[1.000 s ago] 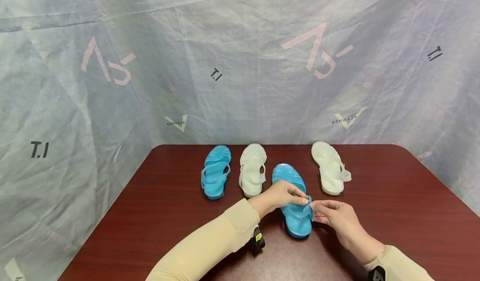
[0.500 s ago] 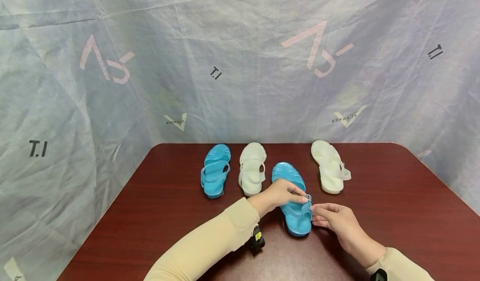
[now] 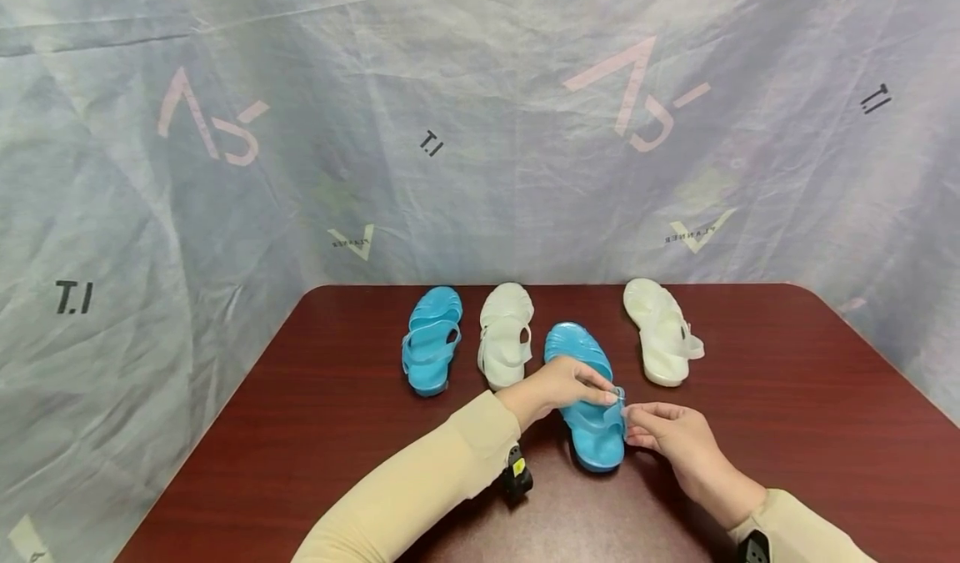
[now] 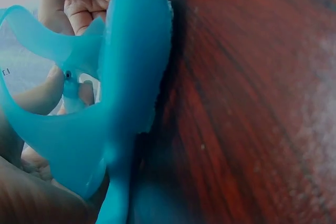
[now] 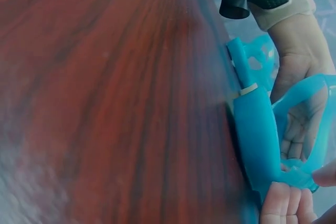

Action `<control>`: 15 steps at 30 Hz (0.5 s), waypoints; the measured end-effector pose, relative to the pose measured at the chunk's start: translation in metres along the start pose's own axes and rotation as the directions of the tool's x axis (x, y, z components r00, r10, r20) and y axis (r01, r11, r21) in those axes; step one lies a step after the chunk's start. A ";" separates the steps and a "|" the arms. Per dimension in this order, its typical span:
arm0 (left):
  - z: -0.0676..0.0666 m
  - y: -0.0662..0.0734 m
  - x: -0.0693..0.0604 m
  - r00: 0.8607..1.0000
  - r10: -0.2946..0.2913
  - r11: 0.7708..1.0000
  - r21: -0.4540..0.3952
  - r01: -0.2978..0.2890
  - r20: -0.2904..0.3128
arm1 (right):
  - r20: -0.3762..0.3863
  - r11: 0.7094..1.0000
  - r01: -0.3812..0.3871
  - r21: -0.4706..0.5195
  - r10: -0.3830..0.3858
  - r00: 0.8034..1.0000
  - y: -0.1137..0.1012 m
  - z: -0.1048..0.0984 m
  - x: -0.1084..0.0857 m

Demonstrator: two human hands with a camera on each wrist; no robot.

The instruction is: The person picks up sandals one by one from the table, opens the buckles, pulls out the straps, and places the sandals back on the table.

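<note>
A blue jelly sandal [image 3: 597, 450] lies on the table in front of me, toe pointing away. With thumb and fingers my left hand [image 3: 558, 384] reaches across it and pinches its ankle strap at the small buckle [image 3: 619, 394] on the right side. My right hand [image 3: 675, 439] pinches the strap near its end, just below the buckle. The left wrist view shows the strap [image 4: 52, 45] looping beside the sole's heel [image 4: 136, 51]. In the right wrist view, right fingertips [image 5: 286, 203] lie against the sandal's side [image 5: 257, 135]. Whether the strap end is inside the buckle cannot be told.
Along the table's far side stand another blue sandal [image 3: 431, 371], a whitish sandal [image 3: 504, 371] beside it, and a second whitish sandal [image 3: 663, 363] to the right, its strap sticking out. A printed cloth [image 3: 480, 87] hangs behind the dark red table [image 3: 315, 429].
Right fingertips have dropped slightly away from the buckle and come back up a little, still at the strap. The left hand stays at the buckle; the sandals have not moved.
</note>
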State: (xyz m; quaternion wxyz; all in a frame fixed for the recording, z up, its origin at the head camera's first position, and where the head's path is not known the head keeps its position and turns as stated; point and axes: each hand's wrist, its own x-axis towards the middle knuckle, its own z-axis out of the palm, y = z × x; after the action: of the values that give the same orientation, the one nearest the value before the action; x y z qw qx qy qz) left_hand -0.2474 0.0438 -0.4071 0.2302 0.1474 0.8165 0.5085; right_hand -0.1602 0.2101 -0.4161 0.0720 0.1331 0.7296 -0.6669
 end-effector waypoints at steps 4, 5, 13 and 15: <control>-0.002 0.001 0.000 1.000 0.006 1.000 0.003 -0.006 0.005 | -0.011 1.000 0.000 0.030 0.000 1.000 0.000 0.002 0.001; -0.003 0.001 0.000 1.000 0.004 1.000 0.005 -0.004 0.007 | -0.011 0.999 -0.002 0.032 0.002 1.000 0.000 0.002 0.001; -0.005 0.000 -0.001 1.000 -0.015 1.000 -0.023 0.015 0.012 | -0.027 1.000 -0.002 0.028 0.003 1.000 -0.001 0.004 0.002; -0.005 0.000 0.000 1.000 -0.016 1.000 -0.026 0.017 0.007 | -0.032 0.999 0.003 0.032 -0.002 0.999 -0.001 0.004 0.003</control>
State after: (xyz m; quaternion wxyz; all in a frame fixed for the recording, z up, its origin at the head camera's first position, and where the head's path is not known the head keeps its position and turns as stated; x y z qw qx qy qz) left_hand -0.2499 0.0401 -0.4055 0.2390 0.1393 0.8104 0.5165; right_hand -0.1633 0.2061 -0.4163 0.0573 0.1441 0.7199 -0.6766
